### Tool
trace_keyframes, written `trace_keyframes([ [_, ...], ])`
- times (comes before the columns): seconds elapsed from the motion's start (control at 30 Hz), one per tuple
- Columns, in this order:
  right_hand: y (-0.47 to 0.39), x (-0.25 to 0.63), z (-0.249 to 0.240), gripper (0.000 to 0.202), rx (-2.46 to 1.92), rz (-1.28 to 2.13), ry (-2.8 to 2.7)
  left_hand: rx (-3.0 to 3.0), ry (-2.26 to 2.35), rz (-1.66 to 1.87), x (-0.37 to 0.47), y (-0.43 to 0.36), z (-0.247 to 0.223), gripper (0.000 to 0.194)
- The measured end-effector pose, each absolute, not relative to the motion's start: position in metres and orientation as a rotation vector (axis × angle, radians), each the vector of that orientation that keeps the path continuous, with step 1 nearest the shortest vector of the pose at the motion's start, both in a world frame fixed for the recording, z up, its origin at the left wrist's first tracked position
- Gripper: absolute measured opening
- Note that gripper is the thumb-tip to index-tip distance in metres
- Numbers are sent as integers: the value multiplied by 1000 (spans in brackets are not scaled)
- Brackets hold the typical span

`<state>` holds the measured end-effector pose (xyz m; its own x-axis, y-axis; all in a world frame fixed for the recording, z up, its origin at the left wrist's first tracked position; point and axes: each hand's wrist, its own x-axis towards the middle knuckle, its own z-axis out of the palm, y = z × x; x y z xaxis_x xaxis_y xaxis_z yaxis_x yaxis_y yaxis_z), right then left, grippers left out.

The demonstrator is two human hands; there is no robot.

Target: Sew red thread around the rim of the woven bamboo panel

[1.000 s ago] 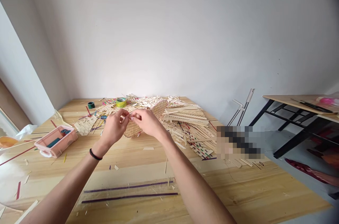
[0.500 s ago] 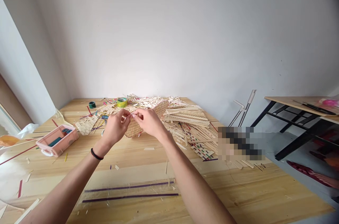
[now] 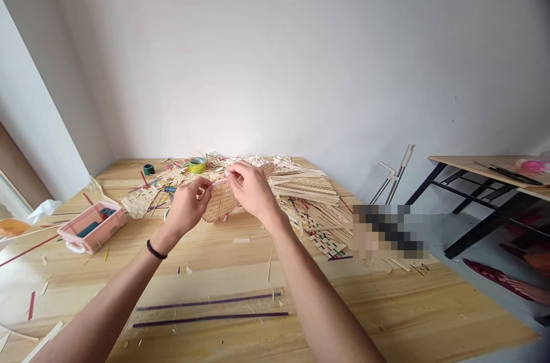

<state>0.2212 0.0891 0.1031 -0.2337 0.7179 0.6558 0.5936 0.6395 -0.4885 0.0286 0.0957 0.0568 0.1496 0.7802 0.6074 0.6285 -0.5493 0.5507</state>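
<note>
My left hand [image 3: 188,202] is closed, its thumb and fingers pinching one end of a thin pinkish strand [image 3: 218,181]. A little to the right, my right hand [image 3: 251,188] pinches the strand's other end, so it spans the short gap between my fingertips. Whether it is thread or a narrow strip is too small to tell. Just behind and below the hands is a woven bamboo piece [image 3: 219,202] with a rounded edge, partly hidden by my right hand. I cannot tell whether either hand touches it.
A pink basket [image 3: 92,234] with spools stands at the left. Behind lie a roll of yellow tape [image 3: 197,165], a green roll [image 3: 148,169] and heaped bamboo strips [image 3: 305,186]. Two purple strips [image 3: 210,320] lie in front. A second table [image 3: 481,165] is at the right.
My right hand has moved slightly right and up, away from the left one. The fingertips were together before; now the pinkish strand shows between them. My left hand has barely moved.
</note>
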Motion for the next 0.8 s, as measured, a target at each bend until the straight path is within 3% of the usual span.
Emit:
trace_keyframes([
  [0.8, 97, 210, 90, 16, -1244, 224, -1926, 2352, 1297, 1341, 32, 93, 54, 23],
])
